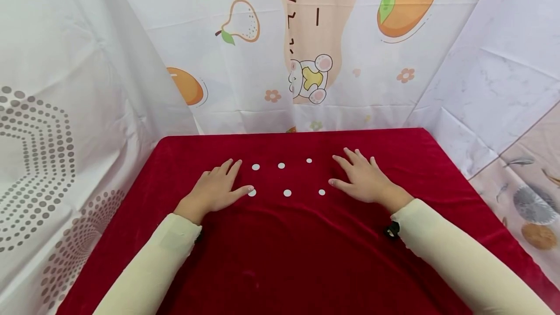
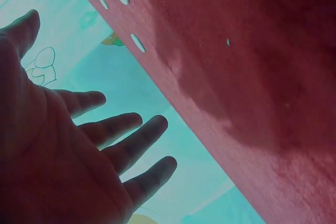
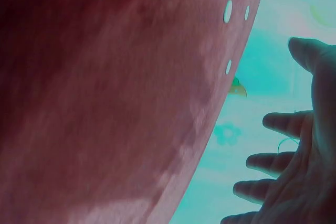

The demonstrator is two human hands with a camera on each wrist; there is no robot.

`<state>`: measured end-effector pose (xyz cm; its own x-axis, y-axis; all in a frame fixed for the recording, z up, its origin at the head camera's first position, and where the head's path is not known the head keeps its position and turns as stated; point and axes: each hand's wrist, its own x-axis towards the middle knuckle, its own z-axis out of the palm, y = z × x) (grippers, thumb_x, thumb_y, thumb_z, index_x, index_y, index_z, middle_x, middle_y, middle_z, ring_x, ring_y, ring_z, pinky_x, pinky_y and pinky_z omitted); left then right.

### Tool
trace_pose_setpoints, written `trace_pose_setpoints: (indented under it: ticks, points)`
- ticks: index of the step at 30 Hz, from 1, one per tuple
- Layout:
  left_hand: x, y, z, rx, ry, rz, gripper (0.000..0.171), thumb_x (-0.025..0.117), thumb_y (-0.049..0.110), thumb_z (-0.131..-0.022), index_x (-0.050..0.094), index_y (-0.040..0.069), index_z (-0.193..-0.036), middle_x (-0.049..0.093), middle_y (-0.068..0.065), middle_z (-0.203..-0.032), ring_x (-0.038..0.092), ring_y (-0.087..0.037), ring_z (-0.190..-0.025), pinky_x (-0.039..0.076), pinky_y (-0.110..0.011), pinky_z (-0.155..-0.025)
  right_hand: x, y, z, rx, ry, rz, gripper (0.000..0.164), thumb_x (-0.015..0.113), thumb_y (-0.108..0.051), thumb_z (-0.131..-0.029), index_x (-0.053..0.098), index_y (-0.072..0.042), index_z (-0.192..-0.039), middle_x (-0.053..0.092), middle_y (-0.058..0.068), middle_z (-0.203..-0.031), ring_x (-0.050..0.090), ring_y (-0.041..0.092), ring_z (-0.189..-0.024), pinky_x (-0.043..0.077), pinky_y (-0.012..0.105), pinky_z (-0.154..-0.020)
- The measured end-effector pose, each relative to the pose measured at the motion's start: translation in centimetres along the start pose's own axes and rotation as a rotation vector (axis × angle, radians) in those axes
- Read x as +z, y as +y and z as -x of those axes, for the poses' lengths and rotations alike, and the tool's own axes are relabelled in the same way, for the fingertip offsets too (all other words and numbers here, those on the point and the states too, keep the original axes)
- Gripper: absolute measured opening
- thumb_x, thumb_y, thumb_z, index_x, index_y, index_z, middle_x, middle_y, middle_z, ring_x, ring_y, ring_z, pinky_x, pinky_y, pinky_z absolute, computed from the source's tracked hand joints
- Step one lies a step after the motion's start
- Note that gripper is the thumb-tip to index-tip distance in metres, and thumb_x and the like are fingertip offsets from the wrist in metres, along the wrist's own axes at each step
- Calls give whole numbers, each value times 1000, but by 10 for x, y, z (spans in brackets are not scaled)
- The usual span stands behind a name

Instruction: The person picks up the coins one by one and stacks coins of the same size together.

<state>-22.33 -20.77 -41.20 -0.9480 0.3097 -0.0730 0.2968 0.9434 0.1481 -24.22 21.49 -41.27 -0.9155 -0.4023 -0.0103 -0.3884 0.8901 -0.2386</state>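
White round spots [image 1: 287, 193] lie on the red cloth [image 1: 284, 252] in two rows of three. To their left is my left hand [image 1: 216, 188], palm down, fingers spread and thumb out. Its thumb tip overlaps the near-left spot in the head view. My right hand [image 1: 363, 176] is spread on the other side, with its thumb pointing at the near-right spot. Both hands hold nothing. In the left wrist view, the palm and straight fingers of the left hand [image 2: 68, 145] show above the cloth. The right wrist view shows the right hand [image 3: 294, 166] likewise.
A white curtain [image 1: 245, 81] printed with fruit and a cartoon animal hangs behind the table's far edge. Another white sheet [image 1: 65, 86] with grey dots hangs at the left, and a pale marbled sheet [image 1: 512, 72] at the right. A black wrist device [image 1: 393, 230] shows under the right sleeve.
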Motion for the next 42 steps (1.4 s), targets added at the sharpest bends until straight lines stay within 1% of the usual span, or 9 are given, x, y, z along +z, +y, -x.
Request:
trace_pose_setpoints:
  ticks: [4, 10, 18, 24, 29, 33, 35, 39, 42]
  points:
    - [1, 4, -1, 2, 0, 13, 95, 48, 73, -96, 24, 12, -165, 30, -19, -167, 39, -44, -148, 32, -67, -115, 6, -7, -5, -16, 1, 12, 84, 50, -70, -98, 34, -19, -163, 20, 19, -171, 17, 52, -155, 14, 80, -115]
    - [3, 7, -3, 1, 4, 45, 96, 47, 74, -96, 24, 12, -165, 30, -19, -168, 38, -44, -149, 31, -68, -116, 11, -19, -9, -43, 8, 18, 82, 54, -68, -98, 37, -19, -161, 24, 19, -169, 21, 51, -155, 17, 79, -115]
    - [8, 11, -6, -7, 0, 93, 97, 45, 76, -96, 21, 13, -166, 26, -18, -169, 36, -44, -150, 28, -69, -118, 17, -30, -15, -58, -6, 4, 82, 53, -69, -97, 39, -18, -161, 26, 19, -169, 21, 50, -155, 17, 79, -115]
    - [9, 16, -7, -31, 8, 148, 93, 45, 72, -98, 23, 12, -166, 26, -17, -169, 35, -43, -151, 28, -68, -118, 22, -36, -19, -66, -4, -17, 81, 52, -70, -97, 39, -20, -160, 27, 19, -168, 23, 49, -155, 17, 79, -115]
    - [8, 18, -7, -43, 21, 191, 91, 46, 70, -99, 25, 10, -165, 27, -19, -169, 33, -43, -151, 28, -69, -118, 29, -44, -24, -76, -5, -38, 80, 53, -67, -98, 40, -20, -160, 28, 18, -168, 23, 47, -155, 17, 77, -117]
    - [6, 19, -8, -44, 62, 243, 86, 53, 63, -100, 30, 8, -162, 32, -18, -166, 35, -41, -150, 29, -68, -118, 36, -51, -28, -83, -15, -33, 78, 53, -67, -98, 42, -19, -159, 29, 16, -168, 24, 45, -156, 18, 76, -118]
    - [5, 20, -8, -41, 78, 254, 83, 57, 59, -99, 33, 8, -161, 36, -16, -164, 37, -39, -149, 31, -66, -118, 39, -55, -30, -88, -15, -32, 76, 52, -66, -98, 44, -19, -158, 29, 14, -168, 25, 44, -156, 19, 75, -118]
    - [6, 21, -9, -33, 76, 244, 75, 62, 50, -99, 40, 8, -157, 43, -14, -160, 41, -37, -147, 35, -61, -118, 41, -62, -33, -98, -9, -38, 73, 54, -64, -99, 47, -19, -156, 31, 13, -168, 27, 43, -155, 20, 73, -119]
    - [8, 22, -9, -28, 70, 238, 67, 64, 45, -100, 48, 7, -152, 49, -15, -155, 45, -36, -144, 36, -63, -117, 42, -68, -36, -111, -11, -33, 71, 54, -63, -99, 49, -19, -154, 32, 14, -167, 28, 42, -155, 21, 72, -119]
